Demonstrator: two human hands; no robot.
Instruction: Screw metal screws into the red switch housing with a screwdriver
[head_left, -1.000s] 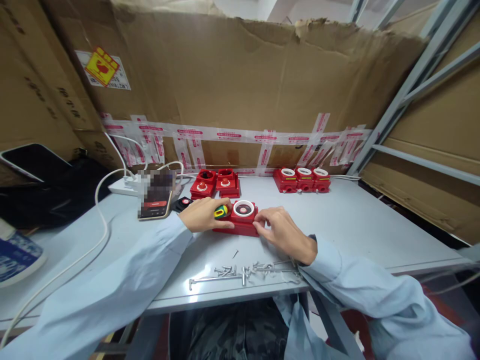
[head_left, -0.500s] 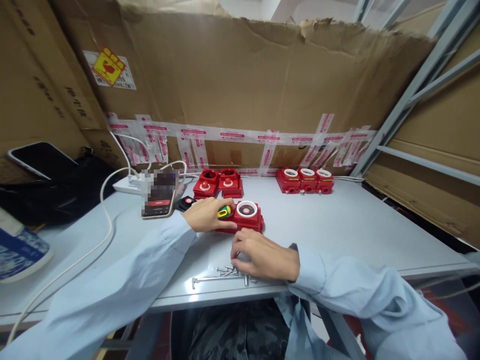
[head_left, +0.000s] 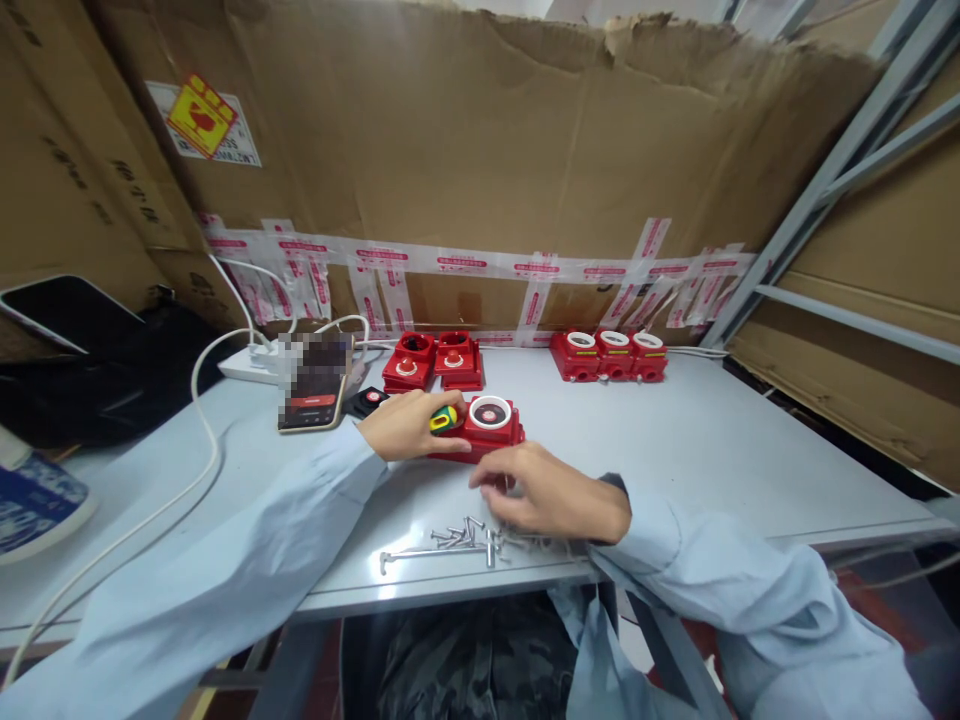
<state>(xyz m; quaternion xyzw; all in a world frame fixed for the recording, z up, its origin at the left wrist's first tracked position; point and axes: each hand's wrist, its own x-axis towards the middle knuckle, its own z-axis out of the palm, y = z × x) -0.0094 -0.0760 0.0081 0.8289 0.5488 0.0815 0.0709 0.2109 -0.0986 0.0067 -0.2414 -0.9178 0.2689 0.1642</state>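
Observation:
My left hand (head_left: 409, 425) is closed around a screwdriver (head_left: 443, 420); only its yellow-and-green handle end shows. That hand rests against the left part of a red housing (head_left: 480, 448) with a white ring and a dark round window on top. My right hand (head_left: 551, 490) hovers right of a pile of screws (head_left: 459, 534), its fingers curled together. Anything between those fingertips is too small to make out. In front of the screws lies a thin metal rod tool (head_left: 435, 553) with a crosspiece at its right end.
Two open red housings (head_left: 457, 365) stand behind my left hand, with a black part (head_left: 367, 402) nearby. Several red housings with white rings (head_left: 615, 360) stand at the back right. A phone (head_left: 319, 385), a power strip (head_left: 244, 363) and a white cable (head_left: 216, 440) occupy the left side.
My right hand has lifted off the screws and moved slightly right and up, uncovering more of them. My left hand keeps its hold on the screwdriver. The view has shifted a little.

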